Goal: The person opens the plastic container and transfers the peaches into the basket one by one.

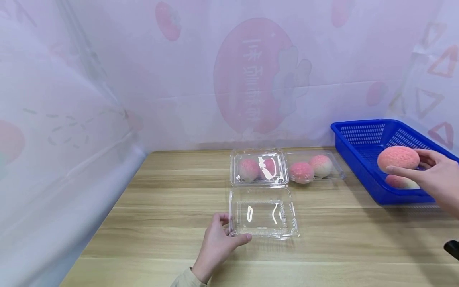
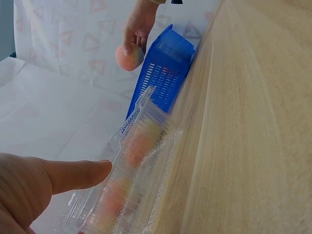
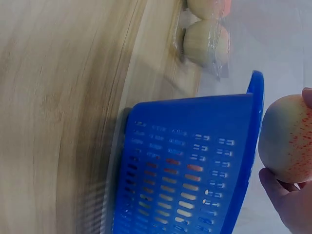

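Note:
My right hand [image 1: 439,175] holds a pink-and-cream peach [image 1: 398,158] between thumb and fingers, above the blue basket [image 1: 353,165]. In the right wrist view this peach [image 3: 287,141] shows red speckles, beyond the basket's rim. Another peach [image 1: 401,182] lies inside the basket. My left hand [image 1: 218,243] rests at the near left corner of a clear plastic clamshell box [image 1: 263,233]. Its thumb stretches straight along the front edge, as the left wrist view also shows; the other fingers are at the left side, partly hidden.
Behind the near part of the box, two peaches [image 1: 249,169] show through clear plastic. To their right, two more peaches [image 1: 302,172] sit in a clear plastic tray [image 1: 331,159]. A patterned cloth [image 1: 172,99] hangs behind the wooden table [image 1: 161,207]. A black object [image 1: 452,249] juts in at right.

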Action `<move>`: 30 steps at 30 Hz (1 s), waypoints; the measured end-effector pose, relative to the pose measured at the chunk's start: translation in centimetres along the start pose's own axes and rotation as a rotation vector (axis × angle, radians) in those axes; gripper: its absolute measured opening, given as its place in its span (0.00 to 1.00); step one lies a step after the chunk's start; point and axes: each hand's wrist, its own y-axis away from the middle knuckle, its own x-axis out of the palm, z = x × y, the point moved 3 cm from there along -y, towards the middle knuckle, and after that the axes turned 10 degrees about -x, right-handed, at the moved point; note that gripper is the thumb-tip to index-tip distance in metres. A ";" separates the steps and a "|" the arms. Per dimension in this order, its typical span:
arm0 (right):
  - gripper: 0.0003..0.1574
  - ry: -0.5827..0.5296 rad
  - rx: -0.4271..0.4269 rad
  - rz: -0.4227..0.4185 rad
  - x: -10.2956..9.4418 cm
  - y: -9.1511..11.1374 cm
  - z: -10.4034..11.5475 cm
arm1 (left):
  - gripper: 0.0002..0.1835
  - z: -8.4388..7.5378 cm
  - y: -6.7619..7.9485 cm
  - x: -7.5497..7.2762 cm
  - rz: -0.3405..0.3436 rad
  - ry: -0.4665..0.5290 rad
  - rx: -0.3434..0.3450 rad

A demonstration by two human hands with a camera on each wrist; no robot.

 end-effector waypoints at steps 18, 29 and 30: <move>0.67 0.063 0.003 0.079 0.1 0.8 -1.8 | 0.43 0.1 -0.1 0.1 0.005 0.017 -0.003; 0.66 0.106 -0.012 0.085 0.1 0.5 -2.2 | 0.43 0.1 0.0 0.0 0.002 -0.003 -0.003; 0.66 0.108 -0.018 0.091 0.1 0.4 -2.1 | 0.43 0.0 0.0 0.0 0.002 -0.001 -0.007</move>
